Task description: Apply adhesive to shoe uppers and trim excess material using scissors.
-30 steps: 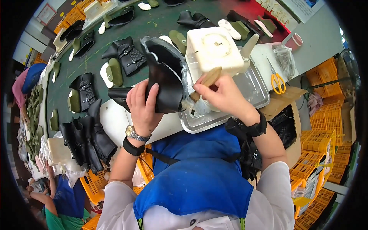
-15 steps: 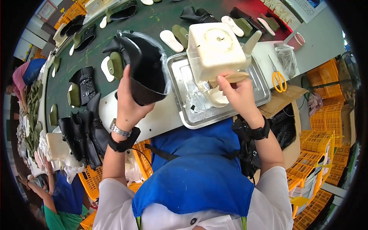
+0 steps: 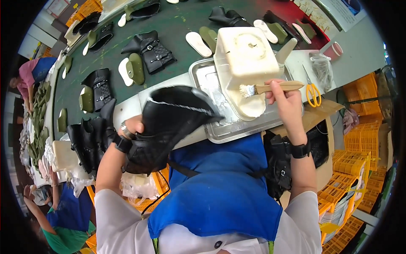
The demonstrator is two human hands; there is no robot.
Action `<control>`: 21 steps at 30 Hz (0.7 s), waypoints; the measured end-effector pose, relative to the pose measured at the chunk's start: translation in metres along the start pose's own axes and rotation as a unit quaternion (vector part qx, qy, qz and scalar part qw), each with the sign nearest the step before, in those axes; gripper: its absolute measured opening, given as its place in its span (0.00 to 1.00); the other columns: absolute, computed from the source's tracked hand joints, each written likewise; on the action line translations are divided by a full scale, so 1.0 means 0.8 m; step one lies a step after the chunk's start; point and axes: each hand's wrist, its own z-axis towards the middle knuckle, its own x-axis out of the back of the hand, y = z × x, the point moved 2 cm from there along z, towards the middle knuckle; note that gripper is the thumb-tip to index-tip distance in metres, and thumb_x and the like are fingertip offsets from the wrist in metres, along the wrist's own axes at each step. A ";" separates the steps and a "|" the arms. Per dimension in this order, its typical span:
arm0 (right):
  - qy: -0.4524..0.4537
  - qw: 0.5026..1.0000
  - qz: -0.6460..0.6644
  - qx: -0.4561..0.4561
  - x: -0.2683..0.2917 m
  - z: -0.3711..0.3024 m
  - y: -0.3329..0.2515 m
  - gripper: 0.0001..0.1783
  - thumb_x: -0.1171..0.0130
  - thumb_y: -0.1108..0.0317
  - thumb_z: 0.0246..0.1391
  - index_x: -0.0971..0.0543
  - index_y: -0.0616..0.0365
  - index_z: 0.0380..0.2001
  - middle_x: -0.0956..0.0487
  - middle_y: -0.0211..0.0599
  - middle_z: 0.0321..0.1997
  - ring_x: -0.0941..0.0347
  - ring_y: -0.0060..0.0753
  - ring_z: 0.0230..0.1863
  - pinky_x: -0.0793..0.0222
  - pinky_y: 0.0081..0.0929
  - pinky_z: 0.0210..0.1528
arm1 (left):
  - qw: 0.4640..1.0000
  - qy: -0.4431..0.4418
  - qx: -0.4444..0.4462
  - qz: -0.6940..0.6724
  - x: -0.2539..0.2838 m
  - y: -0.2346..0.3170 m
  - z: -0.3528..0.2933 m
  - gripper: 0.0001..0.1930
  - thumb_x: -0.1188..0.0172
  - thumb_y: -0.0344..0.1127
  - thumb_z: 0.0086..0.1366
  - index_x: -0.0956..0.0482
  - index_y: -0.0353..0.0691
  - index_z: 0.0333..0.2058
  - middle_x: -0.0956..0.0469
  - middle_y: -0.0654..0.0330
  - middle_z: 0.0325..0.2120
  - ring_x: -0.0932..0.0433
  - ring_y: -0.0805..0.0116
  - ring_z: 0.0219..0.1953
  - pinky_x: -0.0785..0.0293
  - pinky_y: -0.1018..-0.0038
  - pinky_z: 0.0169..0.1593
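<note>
My left hand (image 3: 134,125) is closed on a black boot upper (image 3: 179,116), whose pale-lined open top faces the tray; it is smeared by motion. In my right hand (image 3: 285,101), fingers pinch the wooden handle of a flat brush (image 3: 292,86). Its bristles, coated in white, are over the trough of a cream plastic container (image 3: 247,51). White paste fills that trough. The container stands in a metal tray (image 3: 230,134), which has white smears on its bottom.
Orange-handled scissors (image 3: 313,94) lie right of the tray, near a plastic bag (image 3: 320,70). Across the green table (image 3: 182,51) are black boots (image 3: 156,53), green pieces (image 3: 135,70) and white insoles (image 3: 198,44). Orange crates (image 3: 338,178) stand at right. Co-workers are at left.
The boot upper has come down toward me and tipped over, its opening turned toward the tray. My right hand has drawn the brush up and right from the trough.
</note>
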 end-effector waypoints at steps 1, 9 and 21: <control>-0.020 1.000 0.011 0.002 0.001 0.003 -0.008 0.13 0.46 0.64 0.56 0.24 0.65 0.35 0.26 0.30 0.22 0.32 0.15 0.23 0.37 0.13 0.26 | 1.000 -0.003 0.005 -0.004 -0.010 -0.003 0.009 0.52 0.27 0.44 0.36 0.45 0.30 0.58 0.38 0.52 0.55 0.38 0.63 0.56 0.46 0.69 0.60; -0.236 0.967 0.095 0.010 -0.066 0.007 -0.079 0.11 0.44 0.67 0.53 0.22 0.63 0.36 0.23 0.30 0.27 0.31 0.15 0.25 0.34 0.13 0.28 | 0.996 -0.054 0.055 -0.036 -0.057 -0.031 0.032 0.53 0.27 0.45 0.35 0.46 0.30 0.58 0.38 0.52 0.55 0.38 0.63 0.56 0.46 0.69 0.60; -0.281 0.947 0.000 0.158 -0.092 -0.007 -0.068 0.07 0.41 0.73 0.48 0.21 0.63 0.32 0.21 0.32 0.29 0.28 0.18 0.28 0.33 0.17 0.31 | 0.978 -0.128 0.131 -0.101 -0.066 -0.057 0.025 0.53 0.27 0.46 0.35 0.46 0.29 0.58 0.38 0.51 0.56 0.39 0.62 0.57 0.46 0.69 0.60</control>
